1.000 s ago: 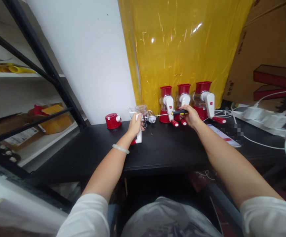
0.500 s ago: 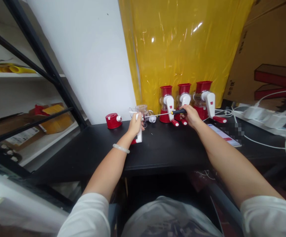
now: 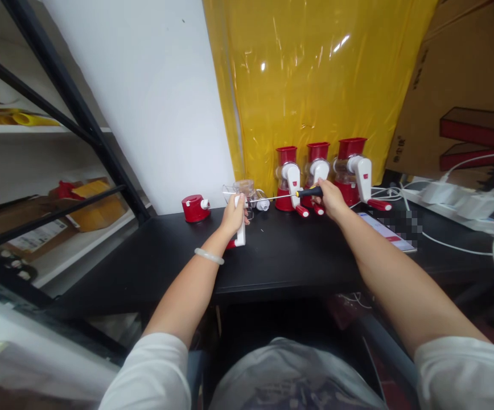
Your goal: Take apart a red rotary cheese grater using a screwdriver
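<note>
My left hand (image 3: 234, 213) is closed around a white crank handle (image 3: 241, 234) with a red grip, held just above the black table. In my right hand (image 3: 329, 197) is a screwdriver (image 3: 309, 192) with a black and yellow handle. Its long shaft points left, and the tip reaches the crank handle by my left fingers, which hide the exact contact. Behind my left hand stands a clear plastic housing (image 3: 244, 187), with a white part (image 3: 263, 203) beside it. A red base (image 3: 196, 208) sits to the left.
Three red and white rotary graters (image 3: 287, 176) stand along the back of the table (image 3: 178, 262), before a yellow plastic sheet (image 3: 315, 74). To the right are a phone (image 3: 387, 232), a power strip (image 3: 456, 208) with white cables, and a cardboard box (image 3: 464, 74). Shelving (image 3: 71, 108) rises on the left.
Both hands hold nearly the same positions, still on the crank handle and the screwdriver. The right hand's grip looks very slightly turned, and the view has shifted a little.
</note>
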A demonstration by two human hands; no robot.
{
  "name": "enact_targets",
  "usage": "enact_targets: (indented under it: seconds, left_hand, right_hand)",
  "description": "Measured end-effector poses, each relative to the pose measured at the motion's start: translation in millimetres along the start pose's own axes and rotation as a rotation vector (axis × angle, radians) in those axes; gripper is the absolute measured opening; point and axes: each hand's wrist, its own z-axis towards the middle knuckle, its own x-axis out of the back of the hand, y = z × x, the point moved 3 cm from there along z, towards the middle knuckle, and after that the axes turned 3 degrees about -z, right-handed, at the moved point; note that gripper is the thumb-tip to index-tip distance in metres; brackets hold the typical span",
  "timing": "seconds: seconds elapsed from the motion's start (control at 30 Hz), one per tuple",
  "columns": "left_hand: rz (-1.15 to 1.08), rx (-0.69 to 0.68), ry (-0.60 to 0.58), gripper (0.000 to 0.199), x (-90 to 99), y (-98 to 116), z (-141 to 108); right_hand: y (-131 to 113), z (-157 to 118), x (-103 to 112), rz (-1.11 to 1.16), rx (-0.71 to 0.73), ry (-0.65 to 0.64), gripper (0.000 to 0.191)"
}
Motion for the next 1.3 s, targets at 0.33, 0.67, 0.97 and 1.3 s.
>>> enact_targets:
  seconds: [0.33, 0.67, 0.97, 1.3]
  left_hand:
    - [0.015, -0.017, -0.003, 0.026, 0.3, -0.4, 1.4]
    - [0.089, -0.033, 0.009, 0.027, 2.4, -9.1, 6.8]
    - [0.088, -0.031, 0.000, 0.027, 2.3, -6.5, 4.2]
    - [0.113, -0.004, -0.017, 0.028, 0.6, -7.1, 3.2]
  right_hand:
    - [-5.8, 0.9, -4.0, 0.206, -0.122, 0.013, 0.012]
    - [2.3, 3.5, 3.4, -0.034, -0.003, -0.061, 0.052]
    - [2.1, 3.0, 0.1, 0.057, -0.026, -0.039, 0.035]
    - [-5.8, 0.6, -3.3, 0.244, -0.080, -0.030, 0.020]
